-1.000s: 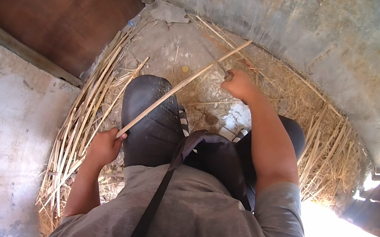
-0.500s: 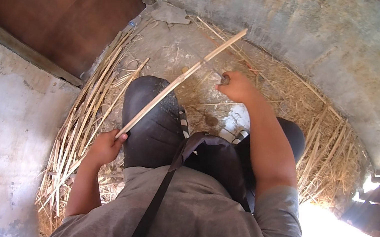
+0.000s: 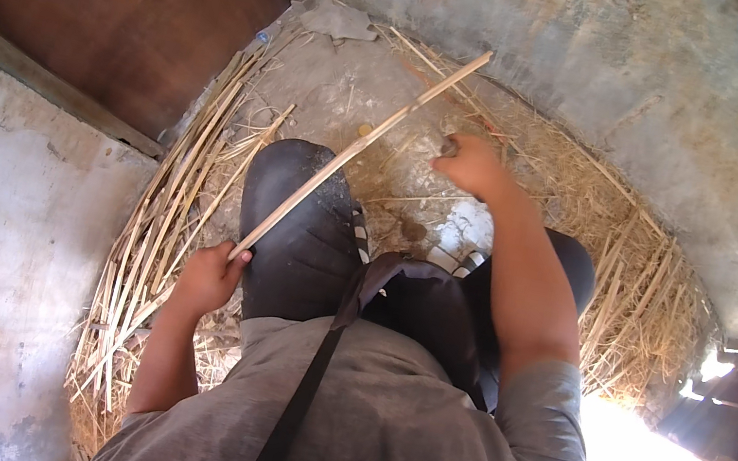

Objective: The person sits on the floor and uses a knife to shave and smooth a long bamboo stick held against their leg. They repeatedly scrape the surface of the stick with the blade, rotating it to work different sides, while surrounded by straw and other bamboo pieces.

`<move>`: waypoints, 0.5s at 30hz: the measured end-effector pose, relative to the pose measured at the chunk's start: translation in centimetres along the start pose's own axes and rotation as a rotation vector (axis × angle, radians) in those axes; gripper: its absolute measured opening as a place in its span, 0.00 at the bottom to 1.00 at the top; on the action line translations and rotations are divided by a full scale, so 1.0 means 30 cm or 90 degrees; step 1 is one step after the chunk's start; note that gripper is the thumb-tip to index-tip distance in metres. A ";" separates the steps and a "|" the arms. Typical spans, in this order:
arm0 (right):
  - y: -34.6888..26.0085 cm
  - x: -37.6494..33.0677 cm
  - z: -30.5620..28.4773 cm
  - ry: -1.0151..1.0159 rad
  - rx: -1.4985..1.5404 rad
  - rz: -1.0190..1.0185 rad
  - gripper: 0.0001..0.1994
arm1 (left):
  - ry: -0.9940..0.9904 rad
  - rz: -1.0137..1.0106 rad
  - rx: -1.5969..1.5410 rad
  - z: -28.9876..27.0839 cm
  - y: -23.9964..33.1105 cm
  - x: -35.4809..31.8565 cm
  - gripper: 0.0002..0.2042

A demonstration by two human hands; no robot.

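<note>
A long, pale split-bamboo strip (image 3: pixel 331 168) slants up and away from my left hand (image 3: pixel 209 276), which is closed round its near end beside my left knee. The strip crosses above that knee, and its far end hangs over the floor close to the back wall. My right hand (image 3: pixel 471 168) is closed round the dull handle of a knife (image 3: pixel 449 147), a little to the right of the strip and apart from it. The blade hardly shows against the floor.
Cut bamboo strips (image 3: pixel 163 224) lie in a long heap on my left, along the wall and brown door panel (image 3: pixel 133 1). Shavings (image 3: pixel 582 199) and more strips (image 3: pixel 626 286) cover the floor at right. A grey concrete wall (image 3: pixel 561 37) rises ahead; a flat grey slab (image 3: pixel 339 21) lies in the corner.
My right hand has shifted slightly to the right, away from the strip, with the knife. The strip has barely moved, and my left hand keeps its hold.
</note>
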State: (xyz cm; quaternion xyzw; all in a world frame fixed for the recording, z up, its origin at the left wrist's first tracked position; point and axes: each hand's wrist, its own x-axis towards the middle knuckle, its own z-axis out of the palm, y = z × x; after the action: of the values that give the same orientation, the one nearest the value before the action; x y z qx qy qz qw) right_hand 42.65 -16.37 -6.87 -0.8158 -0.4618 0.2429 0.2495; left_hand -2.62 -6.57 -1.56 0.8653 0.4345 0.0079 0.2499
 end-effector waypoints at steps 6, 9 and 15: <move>-0.218 -0.108 -0.058 -0.160 -0.191 -0.134 0.27 | -0.219 -0.058 -0.153 -0.049 -0.076 0.063 0.17; 0.011 -0.015 0.042 0.084 -0.061 -0.114 0.21 | -0.298 -0.143 -0.181 -0.053 -0.090 0.107 0.17; -0.117 -0.034 0.022 -0.093 -0.082 -0.143 0.26 | -0.263 -0.176 -0.157 -0.061 -0.034 0.079 0.19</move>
State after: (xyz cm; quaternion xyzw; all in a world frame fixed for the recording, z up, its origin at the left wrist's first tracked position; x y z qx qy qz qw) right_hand 39.55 -15.58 -5.00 -0.7534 -0.5818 0.2417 0.1883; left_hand -2.33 -3.49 -0.88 0.7443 0.4837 -0.1503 0.4354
